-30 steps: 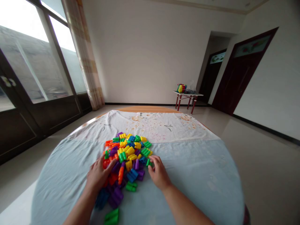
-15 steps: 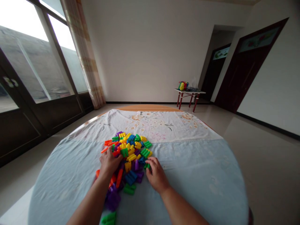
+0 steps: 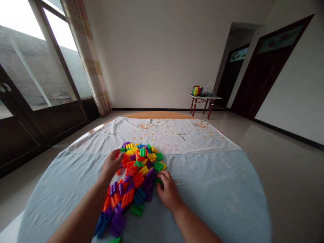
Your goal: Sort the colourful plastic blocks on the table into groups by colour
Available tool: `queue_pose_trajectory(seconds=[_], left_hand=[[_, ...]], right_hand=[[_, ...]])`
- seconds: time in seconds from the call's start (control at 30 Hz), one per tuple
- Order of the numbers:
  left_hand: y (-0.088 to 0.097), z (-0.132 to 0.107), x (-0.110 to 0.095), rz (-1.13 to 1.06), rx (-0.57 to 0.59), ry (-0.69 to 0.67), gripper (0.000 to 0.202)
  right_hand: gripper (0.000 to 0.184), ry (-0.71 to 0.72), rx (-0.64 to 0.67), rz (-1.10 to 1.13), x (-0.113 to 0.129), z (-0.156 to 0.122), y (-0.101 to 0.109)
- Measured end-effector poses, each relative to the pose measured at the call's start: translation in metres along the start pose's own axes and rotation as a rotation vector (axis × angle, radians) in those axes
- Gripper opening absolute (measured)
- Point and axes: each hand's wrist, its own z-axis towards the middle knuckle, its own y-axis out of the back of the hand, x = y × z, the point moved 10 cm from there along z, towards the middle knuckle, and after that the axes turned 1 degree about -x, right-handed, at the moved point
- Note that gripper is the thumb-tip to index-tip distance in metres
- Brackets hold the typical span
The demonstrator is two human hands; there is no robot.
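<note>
Interlocking plastic toy blocks in orange, purple, yellow, green and blue lie in a loose pile on the cloth in front of me. My left hand [image 3: 110, 166] is at the pile's far left edge, its fingers partly spread and touching an orange block [image 3: 117, 154]. To the right of the pile, my right hand [image 3: 169, 189] rests with curved fingers and thumb apart. A dark green block [image 3: 158, 182] shows beside its fingertips; no firm grip on it is visible. Nearer me lie a purple block [image 3: 117, 223] and a blue block [image 3: 102, 223].
The round table is covered by a light blue cloth [image 3: 212, 195] and a white floral cloth [image 3: 174, 131]. Bare wood [image 3: 157, 115] shows at its far edge. Beyond, a small table [image 3: 204, 97] carries a colourful bag [image 3: 196, 90] and a clear plastic bag [image 3: 208, 89].
My left hand has moved forward and left to the pile's edge. More orange and purple blocks now lie across the pile's middle and near left. My right hand has barely moved.
</note>
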Motion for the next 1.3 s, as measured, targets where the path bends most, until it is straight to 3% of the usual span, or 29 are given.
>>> queue_pose_trajectory(seconds=[0.1,0.2,0.37,0.6,0.77,0.83,0.9,0.97,1.03,1.13,1.3], left_hand=[[0.007,0.015,0.032,0.197,-0.017,0.129,0.055],[-0.011,0.020,0.041,0.289,0.085,0.144,0.047],[-0.042,0.016,0.023,0.287,0.158,0.040,0.040],[-0.044,-0.002,-0.005,0.089,0.174,-0.018,0.044],[-0.023,-0.058,-0.029,-0.018,0.249,-0.198,0.060],[-0.009,-0.091,-0.020,0.015,0.232,-0.267,0.069],[0.001,-0.127,-0.007,0.249,0.160,-0.419,0.079],[-0.003,-0.156,0.014,0.444,0.176,-0.527,0.098],[-0.010,-0.171,0.034,0.562,0.195,-0.566,0.105],[-0.011,-0.166,0.047,0.627,0.122,-0.565,0.093],[-0.012,-0.126,0.038,0.605,-0.023,-0.544,0.085]], right_hand=[[0.037,0.001,-0.023,-0.007,0.000,0.000,0.001],[0.036,-0.005,-0.027,-0.015,-0.001,-0.001,0.001],[0.034,-0.010,-0.016,-0.019,-0.001,0.000,0.000],[0.033,-0.030,0.003,-0.007,-0.004,0.000,-0.001],[0.030,-0.018,-0.026,0.020,-0.002,0.001,0.003],[0.029,0.001,-0.060,0.027,-0.001,0.000,0.007],[0.029,0.030,-0.097,0.016,0.002,0.000,0.011],[0.030,0.067,-0.129,-0.027,0.004,-0.002,0.013],[0.031,0.097,-0.152,-0.104,0.006,-0.004,0.013],[0.038,0.126,-0.157,-0.232,0.006,-0.009,0.008],[0.049,0.168,-0.058,-0.317,0.002,-0.015,-0.011]])
